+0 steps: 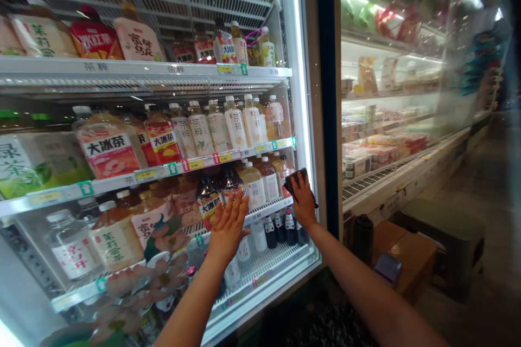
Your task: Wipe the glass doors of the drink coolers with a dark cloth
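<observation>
My left hand [230, 223] lies with fingers spread, apparently flat against the glass door of a lit drinks cooler, in front of bottles on the third shelf. It holds nothing. Over by the door's right edge, my right hand [303, 198] presses a dark cloth [291, 180] to the glass; the palm covers much of it. Behind the glass are bottled teas, among them a large bottle with a pink label [108, 143] and a pale-labelled bottle [253, 188]. Small dark bottles [290, 226] stand lower down.
Flower decals [166, 238] cover the door's lower left. A dark frame post [328, 92] separates this cooler from an open chilled display [391, 168] on the right. Below it are a cardboard box [415, 257], a black flask [363, 238] and a green stool [443, 227].
</observation>
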`<action>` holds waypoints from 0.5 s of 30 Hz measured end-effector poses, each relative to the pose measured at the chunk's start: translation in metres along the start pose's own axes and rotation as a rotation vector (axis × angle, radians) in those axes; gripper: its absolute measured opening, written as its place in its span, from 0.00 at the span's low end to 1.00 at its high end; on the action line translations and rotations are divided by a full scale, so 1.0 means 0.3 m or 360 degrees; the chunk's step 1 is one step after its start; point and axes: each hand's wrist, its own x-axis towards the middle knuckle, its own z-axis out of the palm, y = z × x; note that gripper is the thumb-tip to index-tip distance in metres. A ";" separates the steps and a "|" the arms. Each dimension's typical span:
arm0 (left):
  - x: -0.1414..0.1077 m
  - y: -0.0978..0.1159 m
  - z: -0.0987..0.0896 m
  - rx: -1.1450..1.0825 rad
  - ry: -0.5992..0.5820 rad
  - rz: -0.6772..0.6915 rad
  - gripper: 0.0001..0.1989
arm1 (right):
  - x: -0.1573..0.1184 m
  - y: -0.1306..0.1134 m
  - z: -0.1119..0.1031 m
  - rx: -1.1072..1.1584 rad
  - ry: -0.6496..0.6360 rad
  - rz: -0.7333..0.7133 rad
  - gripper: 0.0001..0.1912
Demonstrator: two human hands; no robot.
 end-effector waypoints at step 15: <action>0.000 -0.001 -0.014 -0.0051 0.0087 -0.0017 0.59 | -0.040 0.056 -0.019 -0.0074 -0.0047 -0.0051 0.41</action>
